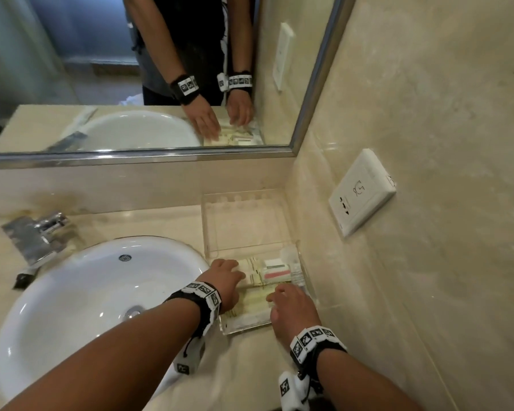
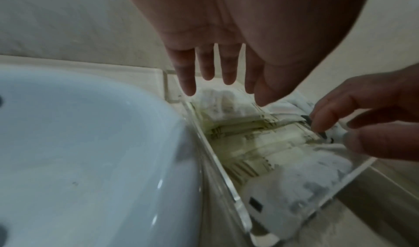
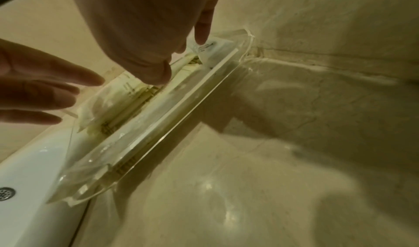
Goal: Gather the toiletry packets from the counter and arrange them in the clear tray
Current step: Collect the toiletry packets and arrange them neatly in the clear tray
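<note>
A clear tray (image 1: 245, 328) sits on the counter between the sink and the right wall. Several cream packets (image 1: 255, 301) and a white and pink packet (image 1: 276, 270) lie in its near half; the far half holds nothing. My left hand (image 1: 235, 272) hovers with straight fingers over the packets' left side (image 2: 260, 143). My right hand (image 1: 279, 295) reaches in from the right. Its thumb (image 3: 158, 75) and forefinger (image 3: 201, 35) press down on the packets (image 3: 118, 96). Neither hand grips anything. The hands hide part of the pile.
A white sink (image 1: 86, 292) touches the tray's left side, with a chrome faucet (image 1: 36, 232) behind it. A wall socket (image 1: 361, 191) sits on the right wall, close to the tray. A mirror (image 1: 131, 69) runs along the back. Bare counter (image 3: 249, 179) lies in front of the tray.
</note>
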Action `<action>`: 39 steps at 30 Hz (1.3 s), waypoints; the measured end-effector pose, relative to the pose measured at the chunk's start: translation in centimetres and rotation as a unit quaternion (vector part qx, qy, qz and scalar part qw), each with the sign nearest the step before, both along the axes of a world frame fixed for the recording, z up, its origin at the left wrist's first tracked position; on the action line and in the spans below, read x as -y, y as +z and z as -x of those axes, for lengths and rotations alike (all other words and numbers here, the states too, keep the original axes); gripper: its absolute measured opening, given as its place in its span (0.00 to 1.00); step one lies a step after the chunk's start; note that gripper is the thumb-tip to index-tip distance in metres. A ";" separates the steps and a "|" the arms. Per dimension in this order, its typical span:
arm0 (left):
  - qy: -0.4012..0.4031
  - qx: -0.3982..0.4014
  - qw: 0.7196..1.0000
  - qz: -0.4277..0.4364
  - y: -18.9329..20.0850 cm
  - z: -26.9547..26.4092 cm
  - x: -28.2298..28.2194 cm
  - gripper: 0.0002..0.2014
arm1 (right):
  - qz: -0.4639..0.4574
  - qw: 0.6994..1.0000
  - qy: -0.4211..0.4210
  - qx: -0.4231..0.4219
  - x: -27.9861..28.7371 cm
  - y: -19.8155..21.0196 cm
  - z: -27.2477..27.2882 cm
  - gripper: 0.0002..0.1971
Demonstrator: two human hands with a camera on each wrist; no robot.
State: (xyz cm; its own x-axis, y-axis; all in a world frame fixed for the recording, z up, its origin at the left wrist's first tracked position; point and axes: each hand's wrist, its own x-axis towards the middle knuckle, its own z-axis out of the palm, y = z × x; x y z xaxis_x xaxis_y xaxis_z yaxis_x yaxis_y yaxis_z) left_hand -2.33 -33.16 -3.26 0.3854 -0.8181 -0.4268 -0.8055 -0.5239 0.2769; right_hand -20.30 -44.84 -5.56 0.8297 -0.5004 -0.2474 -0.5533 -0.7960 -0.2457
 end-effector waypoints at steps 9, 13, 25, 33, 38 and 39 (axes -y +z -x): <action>0.185 -0.012 0.981 0.053 2.9 -3.5 -10.4 0.23 | -0.008 0.996 0.088 0.035 -4.8 3.4 -7.7 0.19; 0.270 -0.012 0.961 0.054 2.8 -4.4 -18.1 0.22 | -0.031 0.989 0.143 0.038 -10.4 3.9 -11.3 0.19; 0.445 0.028 0.895 0.019 2.9 -6.9 -39.7 0.21 | -0.058 0.958 0.281 0.017 -25.2 4.4 -17.9 0.18; 0.535 0.023 0.844 -0.016 2.3 -8.0 -48.9 0.22 | -0.051 0.940 0.336 -0.038 -32.4 4.4 -20.8 0.20; 0.511 -0.014 0.859 -0.031 0.9 -8.2 -48.7 0.26 | -0.047 0.938 0.339 -0.064 -35.0 3.9 -22.7 0.21; 0.504 -0.019 0.863 -0.031 0.7 -8.4 -48.6 0.27 | -0.044 0.938 0.337 -0.067 -35.4 3.8 -23.1 0.21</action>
